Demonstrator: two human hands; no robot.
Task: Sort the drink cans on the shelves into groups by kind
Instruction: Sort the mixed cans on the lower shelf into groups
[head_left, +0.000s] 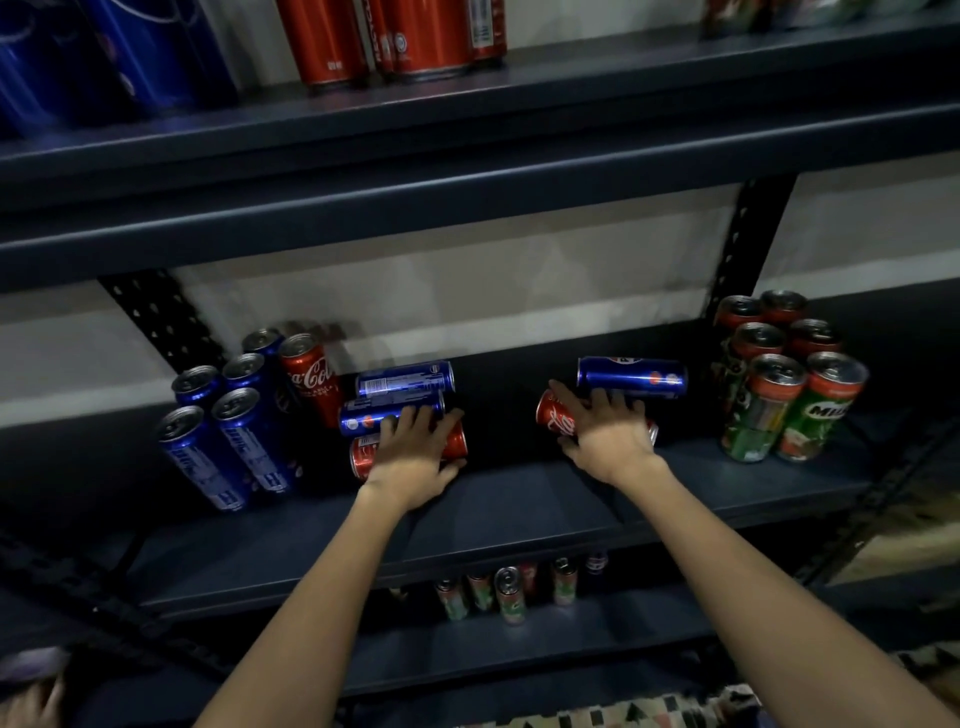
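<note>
Gripping a lying red can (363, 454) with left hand (415, 457), right hand (608, 431) on another red can (553, 415)

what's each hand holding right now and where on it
Left hand grips a lying red cola can around its middle. Right hand grips another lying red cola can, also around its body, fingers curled over the top.

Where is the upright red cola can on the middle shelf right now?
In the head view, the upright red cola can stands on the middle shelf's left side, between the standing blue cans and the blue cans lying flat.
</note>
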